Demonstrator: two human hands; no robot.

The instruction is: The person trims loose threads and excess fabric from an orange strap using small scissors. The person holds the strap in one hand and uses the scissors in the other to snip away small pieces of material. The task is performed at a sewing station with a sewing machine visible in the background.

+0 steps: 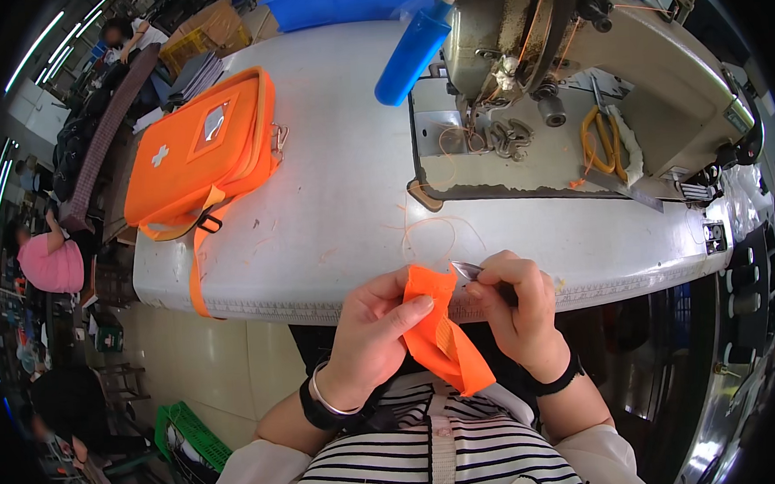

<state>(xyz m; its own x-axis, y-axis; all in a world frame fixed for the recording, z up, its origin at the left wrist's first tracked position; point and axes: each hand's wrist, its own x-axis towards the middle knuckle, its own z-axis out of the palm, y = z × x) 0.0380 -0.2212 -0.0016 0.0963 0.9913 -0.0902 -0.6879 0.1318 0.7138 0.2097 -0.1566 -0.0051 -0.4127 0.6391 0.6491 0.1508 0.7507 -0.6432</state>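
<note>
Between the thumb and fingers of my left hand point(380, 328) is a folded strip of orange fabric point(445, 347), its lower end hanging loose over my lap. My right hand point(519, 307) grips small metal thread snips point(468, 270), mostly hidden by the fingers. The snips' tip points at the strip's upper right corner. Just beyond, loose orange thread point(429, 223) curls on the worktable point(331, 179). To the left lies an orange fabric bag point(192, 147) with a white cross, a clear window and a strap hanging over the table edge.
An industrial sewing machine point(516, 58) fills the back right, with yellow-handled scissors point(600, 140) and metal clips point(510, 138) on its bed. A blue cylindrical handle point(412, 56) juts out beside it. A blue bin point(349, 4) stands behind. A green crate point(190, 436) is on the floor; other people sit at left.
</note>
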